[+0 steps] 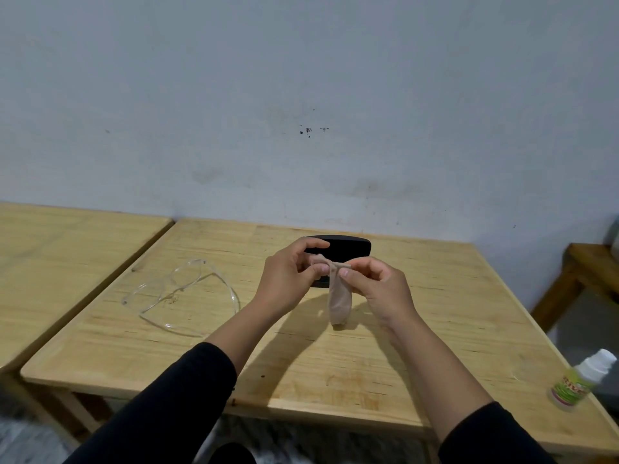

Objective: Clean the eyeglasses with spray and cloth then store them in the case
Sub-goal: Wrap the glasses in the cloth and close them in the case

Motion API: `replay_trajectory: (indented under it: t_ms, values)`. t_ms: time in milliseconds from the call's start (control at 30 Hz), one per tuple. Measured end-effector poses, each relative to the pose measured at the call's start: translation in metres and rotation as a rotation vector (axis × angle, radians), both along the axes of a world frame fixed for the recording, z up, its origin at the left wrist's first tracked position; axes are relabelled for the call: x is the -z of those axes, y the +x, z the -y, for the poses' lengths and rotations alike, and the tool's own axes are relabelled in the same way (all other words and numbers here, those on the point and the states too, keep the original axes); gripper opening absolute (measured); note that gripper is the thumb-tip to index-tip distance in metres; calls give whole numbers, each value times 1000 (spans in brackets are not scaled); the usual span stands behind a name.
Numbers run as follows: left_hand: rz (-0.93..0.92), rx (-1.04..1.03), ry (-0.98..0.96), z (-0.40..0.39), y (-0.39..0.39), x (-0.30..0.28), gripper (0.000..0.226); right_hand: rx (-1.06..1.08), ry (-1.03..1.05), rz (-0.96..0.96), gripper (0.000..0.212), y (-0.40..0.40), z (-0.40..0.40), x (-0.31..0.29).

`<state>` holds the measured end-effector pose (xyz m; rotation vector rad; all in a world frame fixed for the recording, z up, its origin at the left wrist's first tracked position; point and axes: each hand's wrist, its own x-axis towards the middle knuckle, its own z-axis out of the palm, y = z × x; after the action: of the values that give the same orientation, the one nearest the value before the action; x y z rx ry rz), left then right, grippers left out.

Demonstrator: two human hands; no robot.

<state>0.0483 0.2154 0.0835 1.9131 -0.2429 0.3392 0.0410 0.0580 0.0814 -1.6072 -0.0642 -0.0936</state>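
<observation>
A: What do we see in front of us?

B: We see a wooden table (335, 370). Both hands are up over the middle of it, close together. The left hand (288, 279) and the right hand (378, 289) each pinch the top edge of a small pinkish cloth (339, 303). The rest of the cloth hangs down between them, and its bottom end is near the table top.

A: Are the hands touching each other?

B: We can't be sure. The fingertips come very near, with the cloth pulled between them.

A: Where are the eyeglasses?

B: The clear eyeglasses (182, 294) lie on the table, off to the left of the hands. Their arms are folded out. No hand touches them.

A: And the case?

B: The black case (348, 247) sits on the table behind the hands, near the wall (301, 95). The hands hide part of it, so we can't tell if it is open or closed.

A: What about the spray?

B: The spray bottle (581, 381) has a white top and a green label. It stands at the right edge of the table, well apart from the hands. Another table (67, 242) is just beside ours on the left.
</observation>
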Motion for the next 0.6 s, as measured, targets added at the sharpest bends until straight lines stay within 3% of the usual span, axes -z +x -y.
replay_trajectory:
  t_ms: [233, 600]
  values:
    - [-2, 7, -49, 1, -2, -14, 27, -88, 200, -21, 17, -1, 3, -14]
    - [47, 24, -98, 4, -5, -21, 14, -141, 293, 2, 20, -2, 9, -23]
